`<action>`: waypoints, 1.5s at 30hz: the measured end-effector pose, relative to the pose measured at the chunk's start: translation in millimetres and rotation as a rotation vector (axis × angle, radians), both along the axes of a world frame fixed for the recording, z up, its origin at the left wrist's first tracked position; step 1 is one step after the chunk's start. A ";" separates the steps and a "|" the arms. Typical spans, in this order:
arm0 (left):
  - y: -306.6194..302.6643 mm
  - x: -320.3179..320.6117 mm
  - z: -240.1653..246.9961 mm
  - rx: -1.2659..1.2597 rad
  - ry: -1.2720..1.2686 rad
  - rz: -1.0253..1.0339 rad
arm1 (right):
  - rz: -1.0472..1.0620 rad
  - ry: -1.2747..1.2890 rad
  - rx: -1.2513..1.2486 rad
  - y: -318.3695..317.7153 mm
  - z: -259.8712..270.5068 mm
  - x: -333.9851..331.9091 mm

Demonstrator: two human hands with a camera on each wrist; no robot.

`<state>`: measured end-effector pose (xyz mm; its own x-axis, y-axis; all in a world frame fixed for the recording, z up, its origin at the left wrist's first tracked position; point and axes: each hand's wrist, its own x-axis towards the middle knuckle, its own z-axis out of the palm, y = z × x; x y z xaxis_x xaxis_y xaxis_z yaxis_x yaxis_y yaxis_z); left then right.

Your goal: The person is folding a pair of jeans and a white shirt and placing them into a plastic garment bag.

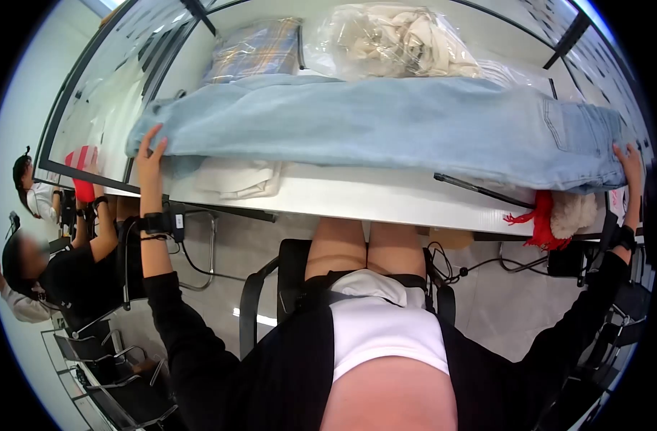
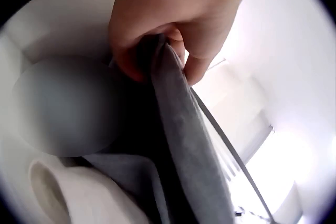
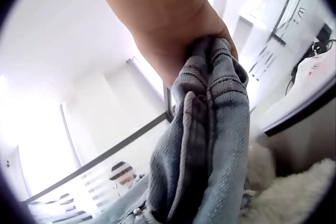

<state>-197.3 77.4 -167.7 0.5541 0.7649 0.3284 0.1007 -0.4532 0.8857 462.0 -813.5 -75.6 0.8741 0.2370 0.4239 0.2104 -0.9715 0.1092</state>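
Note:
Light blue jeans [image 1: 357, 118] stretch sideways between the two hands above the white table, legs toward the left, waist toward the right. The left hand [image 1: 150, 159] grips the hem end; in the left wrist view the left hand [image 2: 178, 19] pinches the edge of the denim [image 2: 184, 124] between thumb and fingers. At the waist end is the right hand [image 1: 630, 169]. In the right wrist view, the right hand [image 3: 173, 35] holds the gathered waistband of the jeans [image 3: 226, 124], its fingertips hidden behind the cloth.
On the white table [image 1: 328, 194] lie folded white cloth [image 1: 239, 178], a red fringed item [image 1: 540, 219] and a fluffy cream item [image 1: 573, 213]. Behind are a bagged plaid cloth [image 1: 255, 50] and bagged cream clothing [image 1: 400, 43]. A dark rod [image 1: 484, 190] lies near the front edge. People sit at left.

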 end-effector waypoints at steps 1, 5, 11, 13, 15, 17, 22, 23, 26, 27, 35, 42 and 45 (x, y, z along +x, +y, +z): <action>8.2 -7.5 -10.7 -0.134 -0.027 -0.044 | 0.004 -0.011 -0.045 3.5 -4.9 -3.6; -17.9 -11.0 -6.6 -0.494 -0.274 -0.189 | -0.094 0.055 -0.028 57.1 -3.2 -54.4; -42.9 3.1 8.7 -0.379 -0.320 -0.015 | -0.043 -0.436 -0.548 161.0 13.6 -144.3; -45.9 7.9 13.7 -0.323 -0.339 -0.025 | 0.312 -0.310 -0.196 219.8 23.5 -179.7; -42.7 10.0 20.8 -0.159 -0.321 -0.043 | 0.458 -0.102 -0.173 264.5 22.2 -203.9; -36.7 9.6 29.6 0.114 -0.266 -0.064 | 0.599 0.027 -0.186 313.7 23.1 -250.7; -42.2 8.7 59.3 0.037 -0.394 0.001 | 0.722 0.361 -0.202 373.6 5.3 -295.7; -28.3 -3.9 53.9 -0.045 -0.279 0.035 | 0.733 0.447 -0.197 379.1 -0.4 -296.8; -9.5 -36.3 30.3 -0.258 0.168 -0.012 | 0.729 0.452 -0.212 377.0 -27.2 -288.4; -18.7 -40.8 29.4 -0.345 0.310 -0.034 | 0.721 0.453 -0.196 378.8 -31.1 -286.3; -26.3 -35.5 -6.0 -0.180 -0.052 -0.007 | 0.687 0.435 -0.382 406.4 -26.0 -289.4; -120.6 59.8 59.5 0.268 0.052 -0.238 | 1.003 1.370 0.679 491.4 -20.6 -323.9; -198.2 106.5 49.1 0.398 0.260 -0.620 | 1.012 1.712 1.016 518.7 -17.3 -362.9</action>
<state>-90.8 -120.7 -118.5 0.9388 0.1422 0.3137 -0.0927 -0.7729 0.6277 99.2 -294.7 -92.9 0.2013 0.9695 -0.1395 -0.1567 -0.1087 -0.9816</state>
